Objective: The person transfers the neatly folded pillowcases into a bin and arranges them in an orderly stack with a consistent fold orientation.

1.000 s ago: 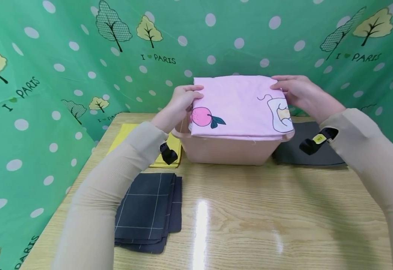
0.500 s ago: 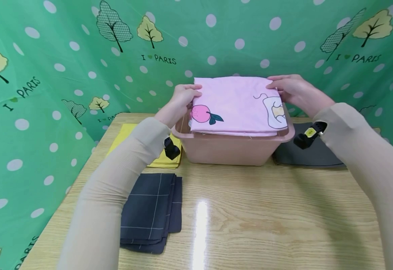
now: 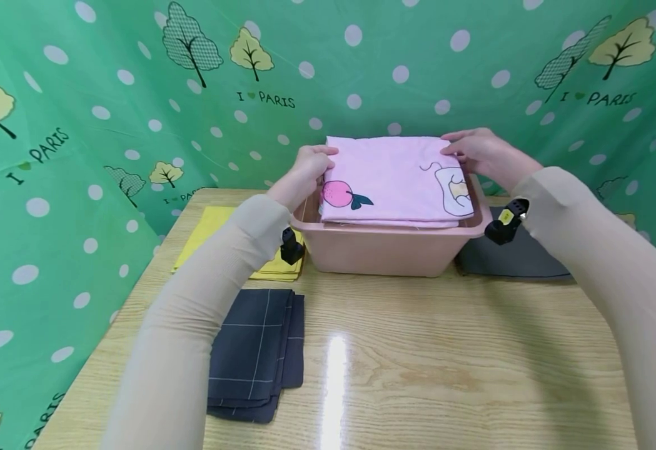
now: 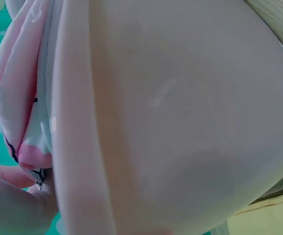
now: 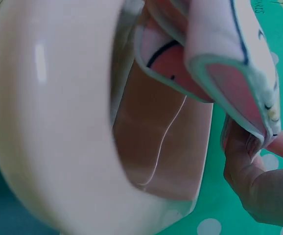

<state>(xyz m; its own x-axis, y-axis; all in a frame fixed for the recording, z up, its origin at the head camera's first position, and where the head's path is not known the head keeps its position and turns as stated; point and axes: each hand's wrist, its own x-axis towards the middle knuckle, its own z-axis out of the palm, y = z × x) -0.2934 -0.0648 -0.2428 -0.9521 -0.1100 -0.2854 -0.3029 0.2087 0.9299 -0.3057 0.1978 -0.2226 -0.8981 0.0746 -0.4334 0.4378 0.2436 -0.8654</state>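
A folded pink cloth [image 3: 389, 178] with a printed fruit and a cartoon figure lies at the mouth of a pink plastic basin [image 3: 384, 250]. My left hand [image 3: 309, 169] pinches its left edge, thumb and fingers on either side. At the far right corner, my right hand [image 3: 482, 153] pinches the layers too. In the right wrist view the folded cloth [image 5: 229, 63] shows several layers with pale green edging, gripped by the right hand [image 5: 264, 186] beside the basin's rim. The left wrist view is mostly the basin's outer wall [image 4: 180, 112], with the left hand [image 4: 19, 196] at lower left.
A folded yellow cloth [image 3: 206, 228] lies left of the basin, partly under the left forearm. Nearer sits a dark checked cloth [image 3: 254, 350]. A dark grey cloth [image 3: 524, 250] lies to the right. A green printed curtain [image 3: 356, 62] hangs behind the wooden table [image 3: 418, 337].
Both hands have lowered the pink cloth into the basin's mouth, so its front edge now sits behind the front rim. The right hand has shifted left.
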